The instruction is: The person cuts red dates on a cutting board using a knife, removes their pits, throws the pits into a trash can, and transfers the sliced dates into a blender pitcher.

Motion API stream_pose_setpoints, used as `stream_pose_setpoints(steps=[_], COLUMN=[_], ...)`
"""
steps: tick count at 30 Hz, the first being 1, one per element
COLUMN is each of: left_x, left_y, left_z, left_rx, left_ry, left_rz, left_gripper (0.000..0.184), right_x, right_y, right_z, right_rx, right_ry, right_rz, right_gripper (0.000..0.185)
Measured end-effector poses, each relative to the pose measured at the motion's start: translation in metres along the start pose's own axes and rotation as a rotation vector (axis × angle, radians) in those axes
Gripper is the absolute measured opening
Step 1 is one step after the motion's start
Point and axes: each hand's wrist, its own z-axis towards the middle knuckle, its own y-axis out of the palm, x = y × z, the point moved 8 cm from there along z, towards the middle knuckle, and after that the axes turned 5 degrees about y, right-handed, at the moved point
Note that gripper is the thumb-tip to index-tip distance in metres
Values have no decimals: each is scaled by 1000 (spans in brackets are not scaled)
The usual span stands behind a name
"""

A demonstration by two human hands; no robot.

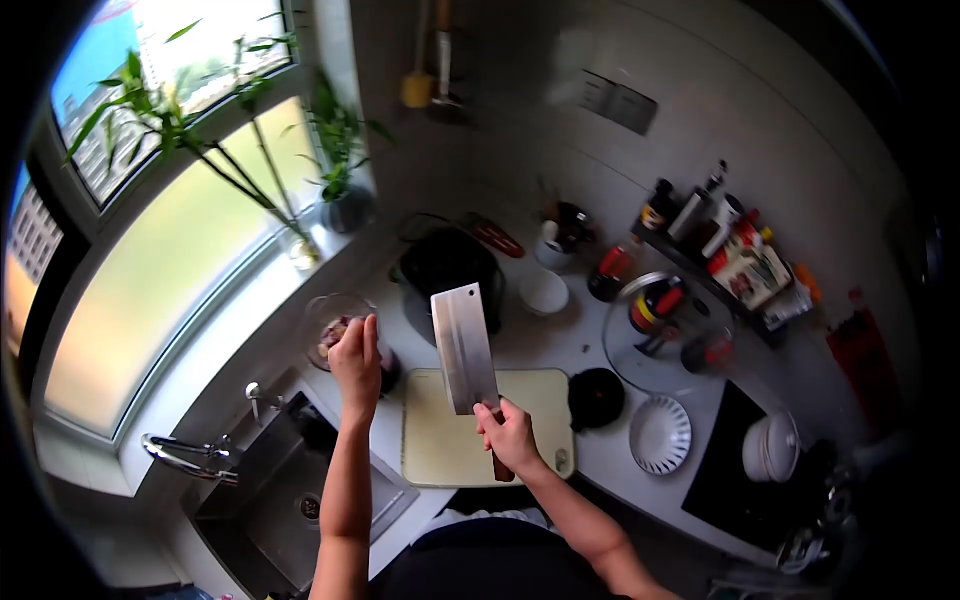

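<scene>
My right hand (512, 437) grips the brown handle of a cleaver (463, 345), its broad blade pointing away from me above a pale cutting board (430, 435). At the clear glass bowl (317, 312), my left hand (355, 362) is held with its fingers curled together. Reddish and pale pieces (334, 334) show inside the bowl beside my fingers. Whether anything sits between those fingertips is hidden from me. A dark pot (425, 285) stands behind the blade.
Left of the board lies the sink (265, 525) with its faucet (185, 455). To the right are a small black container (597, 398), a fluted white dish (660, 434), a glass lid (625, 345) and a lidded white pot (770, 447) on the dark cooktop. Plants (245, 175) stand at the window.
</scene>
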Motion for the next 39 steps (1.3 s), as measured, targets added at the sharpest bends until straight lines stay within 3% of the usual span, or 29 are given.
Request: stream_pose_setpoints(steps=[2, 4, 6, 8, 9, 15, 26, 30, 35, 36, 37, 39], left_x=[17, 37, 20, 31, 34, 68, 95, 132, 160, 159, 153, 153], left_y=[20, 37, 68, 89, 100, 144, 162, 184, 211, 217, 224, 232], left_z=[-29, -59, -97, -126, -140, -203, -243, -261, -295, -304, -317, -337], left_rx=[-118, -183, -294, -408, -497, -792, -879, -949, -1029, -1037, -1065, -1105], left_ry=[-66, -55, -100, -144, -154, -46, -6, 20, 94, 96, 78, 71], left_rz=[-63, -92, -145, -162, -105, -116, -100, -154, -180, -185, -194, -184], left_gripper=[35, 35, 33, 31, 29, 22, 20, 18, 16, 16, 16, 19], right_x=[32, 53, 67, 79, 91, 148, 164, 166, 185, 207, 230, 265], right_y=[-32, -71, -97, -115, -117, -111, -123, -145, -232, -258, -284, -332], right_z=[-18, -32, -48, -61, -60, -33, -22, -32, -78, -90, -104, -136], right_rx=[62, 173, 210, 296, 251, 279, 399, 447, 581, 580, 640, 697], right_ry=[7, -153, -140, -178, -121, -387, -478, -481, -276, -159, -130, 207], right_rz=[-76, -398, -558, -685, -728, -1065, -1067, -866, -553, -312, -325, -218], right_gripper=[27, 25, 22, 36, 44, 45, 39, 37, 22, 23, 28, 44])
